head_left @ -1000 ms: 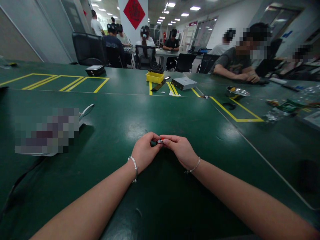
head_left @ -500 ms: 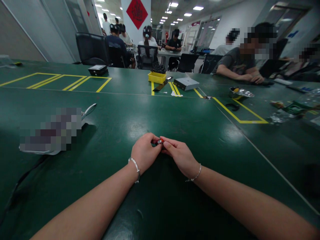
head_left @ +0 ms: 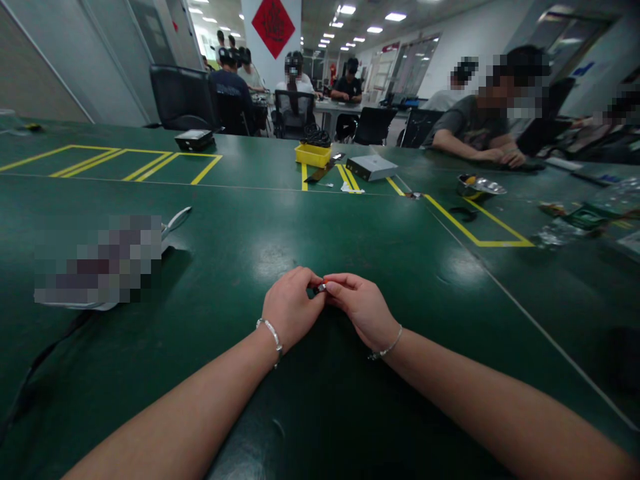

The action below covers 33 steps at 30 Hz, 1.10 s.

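My left hand (head_left: 293, 303) and my right hand (head_left: 364, 308) meet over the green table (head_left: 240, 227), fingertips close together. Pinched between them is a small object (head_left: 321, 287) with a shiny silvery part and an orange-red part. Fingers cover most of it, so its kind cannot be made out. The left thumb and fingers close on its left end. On its right end, near the orange-red part, the right thumb and forefinger press together. Both hands are held just above the table or rest on it; which one I cannot tell.
A blurred-out device (head_left: 100, 267) with a black cable lies at left. Farther back are a black box (head_left: 195, 140), a yellow bin (head_left: 313, 155), a grey box (head_left: 371, 167) and a foil bowl (head_left: 480, 185). Plastic wrappers (head_left: 560, 230) lie at right. A person (head_left: 480, 127) sits across the table.
Both hands stay together and have shifted very slightly; the small object is turned a little, with less of its orange-red part showing.
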### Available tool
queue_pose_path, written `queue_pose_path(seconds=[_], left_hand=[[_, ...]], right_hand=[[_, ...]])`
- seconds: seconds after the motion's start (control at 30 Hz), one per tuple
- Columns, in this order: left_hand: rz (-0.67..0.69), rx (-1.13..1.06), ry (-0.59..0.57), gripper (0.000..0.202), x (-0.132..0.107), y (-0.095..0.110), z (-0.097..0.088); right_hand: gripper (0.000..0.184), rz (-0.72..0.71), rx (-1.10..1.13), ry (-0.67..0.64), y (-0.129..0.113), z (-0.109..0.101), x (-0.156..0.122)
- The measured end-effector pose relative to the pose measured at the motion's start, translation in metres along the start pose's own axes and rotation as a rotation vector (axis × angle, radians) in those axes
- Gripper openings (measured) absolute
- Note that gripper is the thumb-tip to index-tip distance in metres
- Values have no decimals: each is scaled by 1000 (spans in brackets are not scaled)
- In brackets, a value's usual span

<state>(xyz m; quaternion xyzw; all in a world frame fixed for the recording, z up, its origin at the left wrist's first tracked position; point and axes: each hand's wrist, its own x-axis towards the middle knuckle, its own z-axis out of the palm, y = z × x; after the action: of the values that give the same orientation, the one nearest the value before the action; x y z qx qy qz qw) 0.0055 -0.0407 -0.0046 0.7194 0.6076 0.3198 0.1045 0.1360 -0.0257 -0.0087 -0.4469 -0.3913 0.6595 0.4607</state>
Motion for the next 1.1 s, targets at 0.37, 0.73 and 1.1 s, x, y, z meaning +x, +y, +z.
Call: queue_pose_path(seconds=[0.37,0.73,1.1], left_hand=[[43,-110,11,7,1,-1,0],[107,28,10,3,-2,5,-1],[6,72,43,3,-1,3,-2]], right_hand=[[21,-39,-53,-38,-1,-4,2],[20,-65,-128,-51,1,-3,3],[30,-192,-369,-35,6,-3,-1]])
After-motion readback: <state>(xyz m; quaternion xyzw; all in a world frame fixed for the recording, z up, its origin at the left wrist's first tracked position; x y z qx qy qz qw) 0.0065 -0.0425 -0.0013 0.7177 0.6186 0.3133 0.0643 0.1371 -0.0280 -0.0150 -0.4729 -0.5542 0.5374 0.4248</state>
